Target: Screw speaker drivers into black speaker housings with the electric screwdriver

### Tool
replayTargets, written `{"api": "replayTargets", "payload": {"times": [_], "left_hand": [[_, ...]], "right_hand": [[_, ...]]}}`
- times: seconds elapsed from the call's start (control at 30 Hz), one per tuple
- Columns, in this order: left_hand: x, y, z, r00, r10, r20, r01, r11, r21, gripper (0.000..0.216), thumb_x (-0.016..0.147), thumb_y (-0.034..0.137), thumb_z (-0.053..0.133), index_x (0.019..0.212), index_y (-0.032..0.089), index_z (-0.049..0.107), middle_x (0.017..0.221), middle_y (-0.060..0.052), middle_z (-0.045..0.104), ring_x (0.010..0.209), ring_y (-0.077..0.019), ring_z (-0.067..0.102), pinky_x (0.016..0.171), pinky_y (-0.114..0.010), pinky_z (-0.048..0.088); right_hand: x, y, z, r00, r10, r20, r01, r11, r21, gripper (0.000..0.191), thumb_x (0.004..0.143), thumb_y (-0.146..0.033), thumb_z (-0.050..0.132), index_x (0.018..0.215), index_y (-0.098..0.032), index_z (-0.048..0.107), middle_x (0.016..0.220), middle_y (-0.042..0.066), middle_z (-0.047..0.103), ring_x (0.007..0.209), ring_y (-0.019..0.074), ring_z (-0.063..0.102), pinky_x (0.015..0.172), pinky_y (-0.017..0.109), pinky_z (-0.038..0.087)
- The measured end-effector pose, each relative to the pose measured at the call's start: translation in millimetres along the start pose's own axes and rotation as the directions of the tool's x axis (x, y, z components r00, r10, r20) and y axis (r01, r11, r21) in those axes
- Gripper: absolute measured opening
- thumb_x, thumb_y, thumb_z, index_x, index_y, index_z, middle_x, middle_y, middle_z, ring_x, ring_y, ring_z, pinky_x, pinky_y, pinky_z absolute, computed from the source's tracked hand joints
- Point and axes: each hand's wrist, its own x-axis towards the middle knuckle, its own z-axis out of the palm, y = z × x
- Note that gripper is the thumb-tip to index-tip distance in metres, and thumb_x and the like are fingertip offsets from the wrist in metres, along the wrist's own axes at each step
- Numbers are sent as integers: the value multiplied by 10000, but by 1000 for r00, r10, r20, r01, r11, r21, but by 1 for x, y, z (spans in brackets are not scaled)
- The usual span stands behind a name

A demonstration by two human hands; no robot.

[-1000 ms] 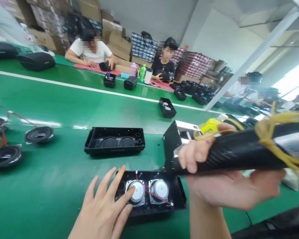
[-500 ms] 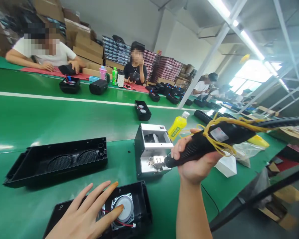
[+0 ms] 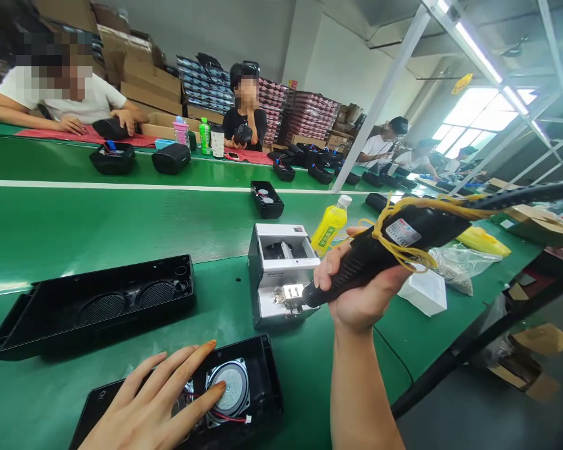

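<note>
My left hand [image 3: 154, 397] lies with fingers spread over a black speaker housing [image 3: 268, 381]. Its thumb tip rests on or just over a round speaker driver [image 3: 233, 387] fitted inside. A second driver is mostly covered by the hand, and a red-and-black wire with a white plug trails beside the first. My right hand [image 3: 361, 303] is wrapped around a black electric screwdriver [image 3: 368, 256] bound with yellow cord. The tool's nose points left at the metal outlet of a screw feeder [image 3: 279, 269]; whether the bit touches a screw is too small to tell.
An open black casing [image 3: 122, 303] with two round grilles lies on the left. Near the feeder stand a yellow bottle [image 3: 331, 224] and a white box [image 3: 425, 292]. A clear bag [image 3: 460, 265] lies at right. Co-workers sit across the green bench beyond another speaker housing [image 3: 266, 200].
The view has shifted slightly, so most things sit a little further left and higher. Both hands keep the same hold, with the screwdriver's nose still at the feeder outlet.
</note>
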Motion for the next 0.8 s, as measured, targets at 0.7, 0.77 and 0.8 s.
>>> {"api": "replayTargets", "payload": {"times": [0.7,0.77,0.8], "left_hand": [[0,-3,-7,998,15,64,-15,1000,0,605,983,719,586,1524,450,603,1801,-53,412,1550,-311,507,1255,-490,299],[1,-2,-12,994,9,106,-9,1000,6,724,886,699,723,1552,461,569,1814,-52,388,1562,-325,491,1260,-503,300],[2,0,-14,992,-1,124,0,1000,11,793,829,656,789,1562,463,557,1819,-48,378,1563,-339,489,1260,-513,309]], "right_hand": [[-7,-3,-7,994,72,81,-75,996,45,662,995,-846,545,1171,-233,722,632,-58,561,376,107,466,361,222,388],[-10,-8,-8,992,76,101,-83,994,65,659,981,-852,569,1174,-242,729,613,-62,562,357,109,451,343,219,373],[-10,-11,-7,991,78,109,-87,993,75,663,968,-859,584,1176,-248,737,602,-64,558,349,111,443,333,222,366]]}}
